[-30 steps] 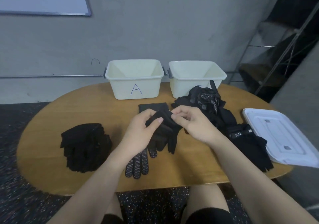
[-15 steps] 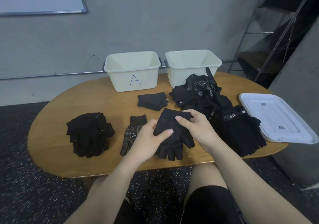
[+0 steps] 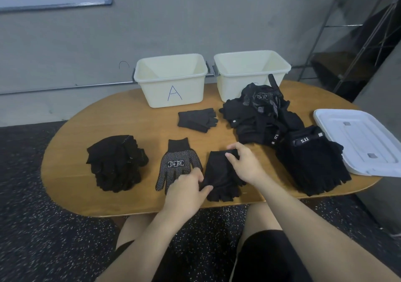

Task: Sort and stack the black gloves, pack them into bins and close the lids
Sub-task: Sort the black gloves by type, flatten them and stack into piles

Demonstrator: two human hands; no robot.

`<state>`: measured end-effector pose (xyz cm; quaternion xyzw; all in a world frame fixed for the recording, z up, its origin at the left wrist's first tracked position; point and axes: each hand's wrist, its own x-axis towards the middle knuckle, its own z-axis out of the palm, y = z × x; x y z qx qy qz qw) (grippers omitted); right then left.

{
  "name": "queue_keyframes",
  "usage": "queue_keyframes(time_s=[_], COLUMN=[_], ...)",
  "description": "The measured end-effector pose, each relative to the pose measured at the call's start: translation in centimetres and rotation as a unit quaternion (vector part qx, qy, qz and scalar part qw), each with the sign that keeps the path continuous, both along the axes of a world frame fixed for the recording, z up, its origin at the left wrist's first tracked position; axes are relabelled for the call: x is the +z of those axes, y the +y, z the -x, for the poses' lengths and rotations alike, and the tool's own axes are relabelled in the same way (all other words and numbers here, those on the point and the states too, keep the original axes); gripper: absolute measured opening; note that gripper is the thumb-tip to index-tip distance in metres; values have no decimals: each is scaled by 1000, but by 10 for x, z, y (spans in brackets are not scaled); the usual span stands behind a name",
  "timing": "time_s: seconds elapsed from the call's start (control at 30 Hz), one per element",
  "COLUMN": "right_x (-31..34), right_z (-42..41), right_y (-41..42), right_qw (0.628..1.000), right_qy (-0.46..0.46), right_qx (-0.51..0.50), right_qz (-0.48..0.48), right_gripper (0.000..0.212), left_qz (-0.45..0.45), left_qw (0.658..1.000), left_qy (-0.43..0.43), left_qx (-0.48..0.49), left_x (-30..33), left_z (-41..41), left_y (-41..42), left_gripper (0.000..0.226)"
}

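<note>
**Both hands on one fingerless glove at the near edge**

The table [image 3: 91, 142] carried two open bins [image 3: 171, 82] at the far side (one marked A). A fingerless glove [image 3: 219, 173] lay near centre; the right hand [image 3: 245, 164] pinched its cuff, the left hand [image 3: 186, 192] pinched its side.

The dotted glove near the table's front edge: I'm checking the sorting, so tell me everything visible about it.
The dotted glove is black knit, covered in small white grip dots, with a white printed logo at its middle and a plain ribbed cuff. It lies flat on the wooden table, cuff pointing to the bins, fingers to the person. The left hand overlaps its fingertips while pinching the plain black glove beside it.
</note>
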<state>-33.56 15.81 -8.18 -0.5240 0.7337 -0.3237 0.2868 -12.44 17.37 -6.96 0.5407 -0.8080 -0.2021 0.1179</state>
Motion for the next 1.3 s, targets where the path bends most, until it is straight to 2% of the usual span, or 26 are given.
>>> queue_keyframes(time_s=[0.07,0.17,0.27,0.33,0.43,0.63,0.8,1.0,1.2,1.3], right_x=[-2,-1,0,0,-6,-26,-23,-21,-22,-25], right_z=[0,-2,-3,-1,5,19,34,42,42,43], right_y=[0,4,11,21,39,50,41,26,19,21], right_qw=[999,996,981,953,923,921,901,900,909,923], right_qy=[34,69,160,252,315,312,330,329,313,281], right_qx=[30,60,97,122,159,226,279,285,275,260], right_qz=[-5,-3,54,119,151,50,-22,-29,-8,32], right_gripper=[23,29,38,39,40,72,94,90,96,97], left_qz=[70,141,147,141,111,105,115,109,91,100], left_qw=[995,979,959,946,936,942,943,943,943,955], left_qy=[-63,-80,-132,-165,-196,-184,-191,-188,-182,-124], left_qx=[-45,-125,-201,-240,-270,-260,-246,-252,-262,-252], left_x=[2,0,-5,-7,-17,-36,-40,-39,-34,-29], left_z=[1,5,7,6,4,2,7,8,10,11], left_y=[-4,-17,-32,-41,-47,-49,-55,-65,-78,-91], left_gripper=[33,39,57,63,71,71,74,75,77,73])
